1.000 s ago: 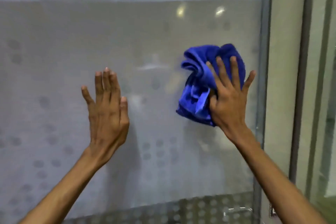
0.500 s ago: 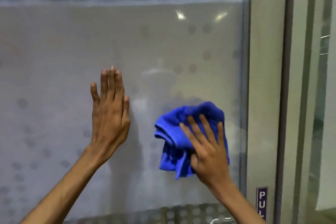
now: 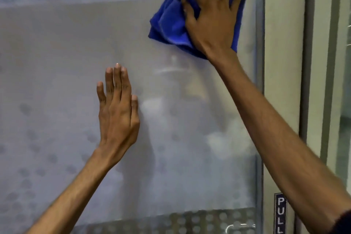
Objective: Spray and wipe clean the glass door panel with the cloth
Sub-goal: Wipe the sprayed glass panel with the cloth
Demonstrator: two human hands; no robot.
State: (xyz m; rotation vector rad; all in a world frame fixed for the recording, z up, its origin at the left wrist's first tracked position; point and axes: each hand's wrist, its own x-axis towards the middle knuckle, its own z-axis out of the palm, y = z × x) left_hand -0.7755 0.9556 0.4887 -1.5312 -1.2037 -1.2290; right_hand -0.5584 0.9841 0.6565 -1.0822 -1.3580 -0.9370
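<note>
The frosted glass door panel [image 3: 57, 59] fills most of the head view, with faint dots across it. A crumpled blue cloth [image 3: 169, 17] is pressed against the glass near the top right, partly cut off by the top edge of the view. My right hand [image 3: 212, 19] lies flat on the cloth with its fingers spread, pinning it to the panel. My left hand [image 3: 117, 116] rests flat on the glass lower down and to the left, fingers together and pointing up, holding nothing. No spray bottle is in view.
A metal door frame [image 3: 259, 100] runs down the right side of the panel. A small "PULL" sign [image 3: 280, 214] sits at the lower right, and a dotted strip [image 3: 190, 220] with a handle part crosses the bottom. More glazing stands at the far right.
My right hand has swept the cloth down the glass and then up to the top right of the panel. My left hand has stayed flat on the glass.
</note>
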